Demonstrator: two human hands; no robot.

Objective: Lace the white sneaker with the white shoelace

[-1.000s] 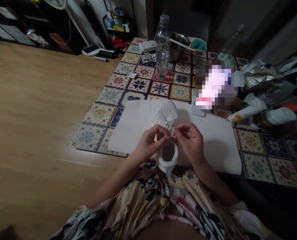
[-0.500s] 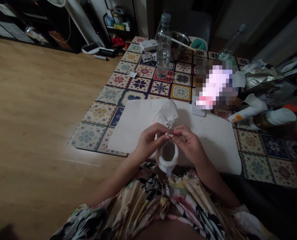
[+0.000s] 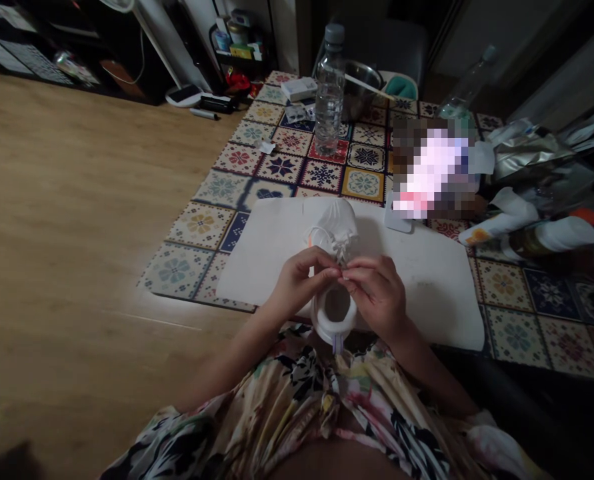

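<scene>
A small white shoe (image 3: 337, 227) stands on a white board (image 3: 427, 267), toe pointing away from me, its opening toward my lap. My left hand (image 3: 299, 283) and my right hand (image 3: 377, 293) meet above the shoe's opening. Both pinch the white laces (image 3: 341, 252) between thumb and fingertips, the fingertips almost touching each other. The laces' ends are hidden among my fingers.
The board lies on a patterned tile mat (image 3: 277, 167) over a wooden floor (image 3: 77, 200). A clear water bottle (image 3: 328, 90) and a metal bowl (image 3: 359, 83) stand further back. Bottles, tubes and foil bags (image 3: 531, 227) crowd the right side. My flowered dress (image 3: 327, 407) fills the foreground.
My hands have come together over the shoe's opening and slid slightly toward me, fingertips now nearly touching on the laces. The shoe has stayed put.
</scene>
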